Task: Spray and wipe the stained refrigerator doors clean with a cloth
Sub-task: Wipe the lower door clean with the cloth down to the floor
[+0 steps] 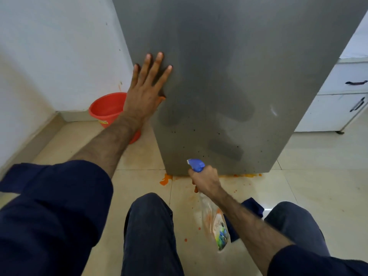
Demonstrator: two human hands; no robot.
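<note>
The grey refrigerator door (229,86) fills the middle of the view, with wet smears and small dark specks on its lower half. My left hand (146,88) lies flat on the door's left edge, fingers spread; a bit of orange shows under the palm. My right hand (205,180) grips a clear spray bottle (216,222) with a blue trigger head (196,165), its nozzle close to the door's bottom edge. A dark blue cloth (253,206) lies on the floor behind my right forearm.
An orange-red bucket (108,110) stands in the corner left of the refrigerator. Orange spill (166,179) runs along the tile floor under the door. White cabinets with dark handles (338,100) stand at the right. My knees fill the foreground.
</note>
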